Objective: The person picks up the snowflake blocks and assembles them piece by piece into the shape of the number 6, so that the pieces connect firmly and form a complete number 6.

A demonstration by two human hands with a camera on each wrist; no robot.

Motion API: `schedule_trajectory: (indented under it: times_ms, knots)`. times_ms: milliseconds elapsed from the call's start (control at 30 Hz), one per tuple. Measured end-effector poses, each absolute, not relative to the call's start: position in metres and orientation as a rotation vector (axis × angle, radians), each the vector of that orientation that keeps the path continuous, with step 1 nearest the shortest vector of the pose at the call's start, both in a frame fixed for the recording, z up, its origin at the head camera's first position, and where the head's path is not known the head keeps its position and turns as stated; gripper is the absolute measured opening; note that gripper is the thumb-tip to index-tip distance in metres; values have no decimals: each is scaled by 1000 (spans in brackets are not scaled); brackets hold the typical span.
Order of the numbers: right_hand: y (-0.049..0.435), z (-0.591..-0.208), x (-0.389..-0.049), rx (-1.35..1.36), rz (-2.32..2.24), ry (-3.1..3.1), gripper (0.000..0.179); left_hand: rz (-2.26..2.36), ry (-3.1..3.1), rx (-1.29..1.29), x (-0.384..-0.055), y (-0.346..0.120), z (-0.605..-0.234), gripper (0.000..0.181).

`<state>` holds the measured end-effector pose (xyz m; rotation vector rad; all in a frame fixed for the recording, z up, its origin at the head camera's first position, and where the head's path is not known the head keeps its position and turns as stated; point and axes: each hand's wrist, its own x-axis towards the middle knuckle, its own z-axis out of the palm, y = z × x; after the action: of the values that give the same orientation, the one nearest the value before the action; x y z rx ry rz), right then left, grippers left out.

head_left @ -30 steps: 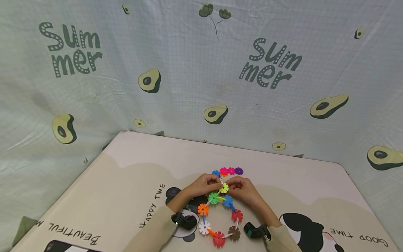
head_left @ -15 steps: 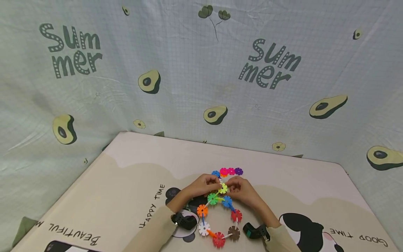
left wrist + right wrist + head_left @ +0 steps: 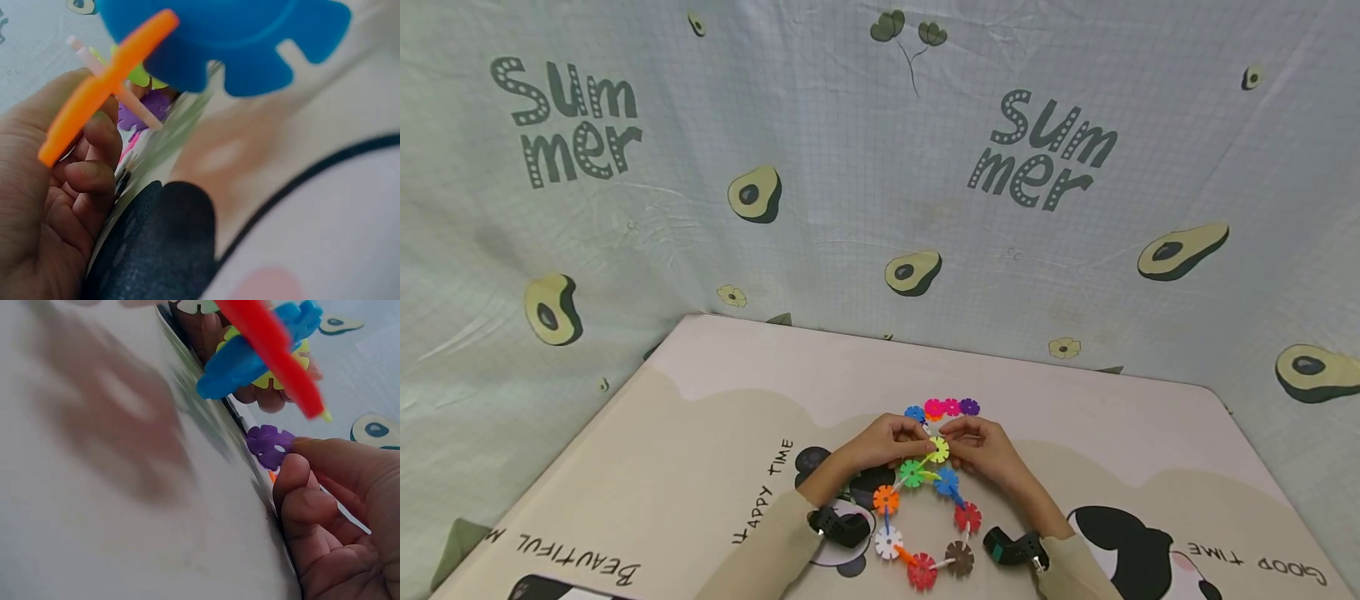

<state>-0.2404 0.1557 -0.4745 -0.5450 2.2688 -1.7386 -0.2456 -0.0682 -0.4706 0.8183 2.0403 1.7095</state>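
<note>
My left hand [image 3: 886, 442] pinches a yellow notched plastic disc [image 3: 940, 451], which joins the top of a ring of linked colored discs. A purple notched disc [image 3: 270, 447] sits between the thumb and fingertips of my right hand [image 3: 988, 454], just beside the yellow one; the right hand hides it in the head view. The ring includes a green disc [image 3: 912, 473], a blue disc [image 3: 947, 482], an orange disc [image 3: 886, 500], a white disc [image 3: 888, 542] and a brown disc [image 3: 959, 559]. Whether purple and yellow touch cannot be told.
Behind the hands lie loose discs: a blue one [image 3: 914, 412], a pink one [image 3: 933, 407] and a dark purple one [image 3: 969, 407]. The printed table cover [image 3: 760, 408] reaches back to a hanging avocado-print cloth [image 3: 835, 208].
The yellow disc and the ring have shifted slightly to the right since half a second ago. My right hand has moved a little to the right; the left hand has barely moved.
</note>
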Motion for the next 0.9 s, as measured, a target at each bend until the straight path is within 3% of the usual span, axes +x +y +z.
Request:
schedule_trajectory:
  times_ms: [567,900]
  knots:
    - [164,-477,-241,-349,-1886,2171,35,1679,2102,778,-249,-68,-477,18]
    - [166,-476,-243,-314,-2015,2059,24,1675,2150,687,-247,-67,-473,20]
